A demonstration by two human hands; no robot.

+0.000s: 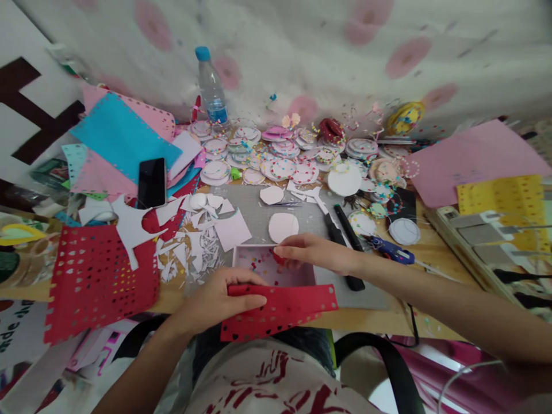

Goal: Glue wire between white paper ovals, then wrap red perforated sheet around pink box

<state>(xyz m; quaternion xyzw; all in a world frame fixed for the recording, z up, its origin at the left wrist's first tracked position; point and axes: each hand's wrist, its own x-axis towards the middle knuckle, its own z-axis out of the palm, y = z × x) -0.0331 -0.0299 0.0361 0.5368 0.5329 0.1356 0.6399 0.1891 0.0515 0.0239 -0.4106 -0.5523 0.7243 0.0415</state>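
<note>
My left hand [233, 296] grips a red sheet [280, 313] with punched holes, thumb on top and fingers beneath, at the table's front edge. The sheet is folded or curled over along its length. Behind it sits a shallow pale box [235, 253] with small coloured confetti pieces scattered on its bottom. Over the box's far right side, my right hand [308, 252] has its fingers closed round a small red piece [279, 259], partly hidden by the fingers. Just beyond that hand lies a round white disc [283, 227] on the grey cutting mat [254, 201].
A knife [338, 233], a black-handled tool [348, 227] and a blue glue gun [394, 251] lie to the right. White scraps [196, 253] and a red punched sheet [106, 276] spread leftward. Decorated discs, a bottle [211, 89] and a phone [152, 182] stand or lie farther back.
</note>
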